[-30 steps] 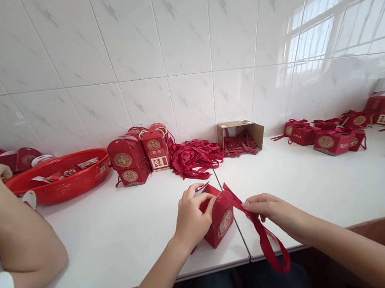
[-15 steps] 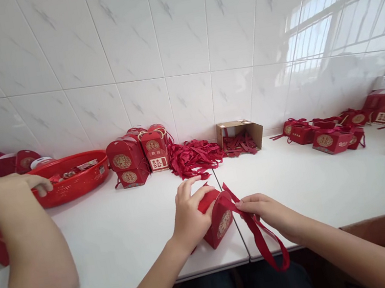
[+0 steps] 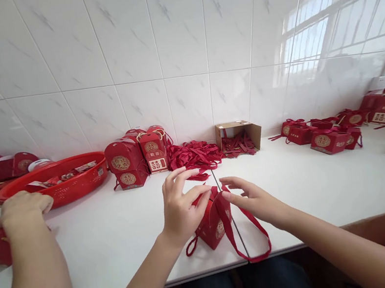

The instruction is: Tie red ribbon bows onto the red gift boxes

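"The left hand was where, exactly?"

"Over the top of a red box, its fingers partly spread, thumb and fingertips close together beside the ribbon. I couldn't tell whether they pinched it."

"And the right hand?"

"At the other side of the box's top, fingers loosely curved, thumb against the ribbon. Whether it gripped or merely touched, I couldn't tell either."

"Where did the box stand?"

"On the white table, near its front edge, between the two hands, a gold medallion on its end. The ribbon hung from the top in a long loop, beside the box."

"What lay behind it?"

"A heap of red ribbons, stacked red boxes to its left, and a cardboard carton on its side with red strips inside. Farther right were several bow-topped boxes."

"Anyone else?"

"On the left, a co-worker's arm reached across the table, the hand in front of a red plastic basket."
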`<state>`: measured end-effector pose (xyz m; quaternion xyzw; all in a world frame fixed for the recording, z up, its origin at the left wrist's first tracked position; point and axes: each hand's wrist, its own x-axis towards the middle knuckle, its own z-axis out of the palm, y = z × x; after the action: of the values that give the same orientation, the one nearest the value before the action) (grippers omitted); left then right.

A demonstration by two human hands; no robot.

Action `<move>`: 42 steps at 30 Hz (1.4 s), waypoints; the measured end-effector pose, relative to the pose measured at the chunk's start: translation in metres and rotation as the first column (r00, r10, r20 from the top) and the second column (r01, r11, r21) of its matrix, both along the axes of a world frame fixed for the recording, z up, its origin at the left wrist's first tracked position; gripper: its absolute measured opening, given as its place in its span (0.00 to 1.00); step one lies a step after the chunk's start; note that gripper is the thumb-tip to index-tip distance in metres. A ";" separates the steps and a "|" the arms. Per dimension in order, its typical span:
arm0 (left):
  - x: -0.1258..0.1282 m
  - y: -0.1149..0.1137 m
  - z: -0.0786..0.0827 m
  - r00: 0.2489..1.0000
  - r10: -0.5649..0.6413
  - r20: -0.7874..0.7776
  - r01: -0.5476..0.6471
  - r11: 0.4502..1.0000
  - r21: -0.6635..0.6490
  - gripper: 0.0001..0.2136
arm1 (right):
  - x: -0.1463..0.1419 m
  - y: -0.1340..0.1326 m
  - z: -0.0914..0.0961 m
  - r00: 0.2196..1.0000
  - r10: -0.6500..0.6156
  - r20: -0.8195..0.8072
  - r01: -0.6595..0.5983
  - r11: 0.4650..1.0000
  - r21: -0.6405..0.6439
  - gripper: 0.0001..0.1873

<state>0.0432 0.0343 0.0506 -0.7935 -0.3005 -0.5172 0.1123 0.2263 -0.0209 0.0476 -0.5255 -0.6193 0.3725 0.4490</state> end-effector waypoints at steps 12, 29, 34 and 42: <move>-0.027 0.011 -0.011 0.998 -0.059 -0.035 0.024 0.779 -0.627 0.11 | 0.008 -0.019 0.062 0.885 0.116 -0.450 0.023 0.956 0.291 0.09; -0.018 -0.007 -0.029 0.900 0.014 0.435 0.353 0.561 -0.748 0.16 | -0.029 0.036 0.001 0.999 -0.006 -0.034 0.002 0.994 -0.112 0.10; -0.015 -0.012 -0.027 0.896 0.014 0.445 0.365 0.548 -0.753 0.16 | -0.029 0.037 0.002 0.987 -0.036 0.156 0.040 0.999 -0.018 0.10; -0.012 -0.004 -0.025 0.890 -0.016 0.456 0.415 0.447 -0.793 0.16 | -0.029 0.046 -0.006 0.977 0.029 0.212 -0.031 1.000 0.004 0.16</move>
<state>0.0316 0.0304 0.0255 -0.6518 -0.4311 -0.4447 -0.4376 0.1969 0.0253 0.0420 -0.5512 -0.6727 0.3190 0.3768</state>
